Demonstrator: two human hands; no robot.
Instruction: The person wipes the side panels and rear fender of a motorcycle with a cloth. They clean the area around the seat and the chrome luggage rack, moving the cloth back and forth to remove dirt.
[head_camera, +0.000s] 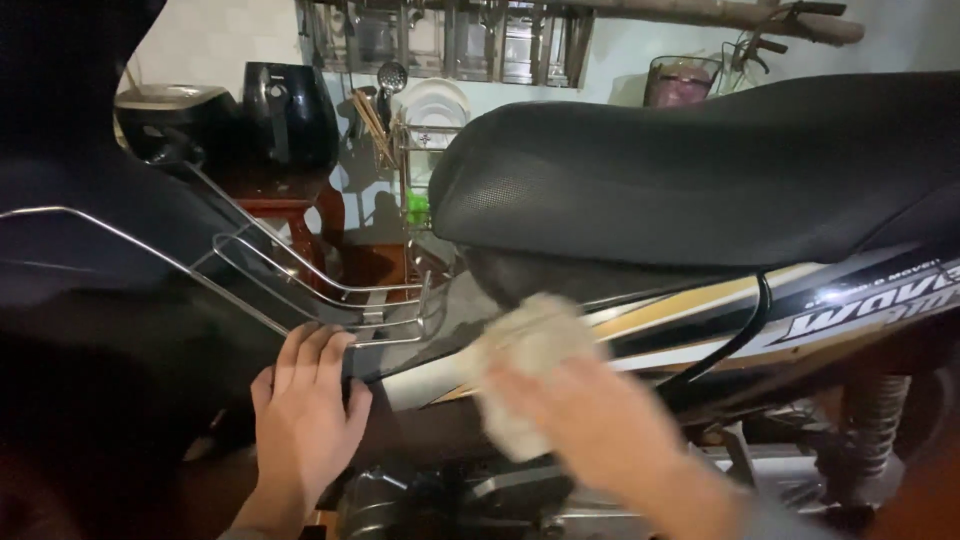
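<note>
Right hand (590, 420), blurred, grips a pale cloth (525, 350) pressed on the motorbike side panel (700, 320), just under the seat (700, 170). Cloth looks soft, light, prob. best held bunched in the palm. Left hand (305, 410) lies flat & released near the wire rack (300, 265).

Premises: domestic kitchen doubling as motorbike parking. Beyond the fingers (318, 345): dish rack (432, 130) with plates, ladle (391, 78), rice cooker (172, 112), air fryer (290, 112). Motorbike (700, 180) just right of them.
</note>
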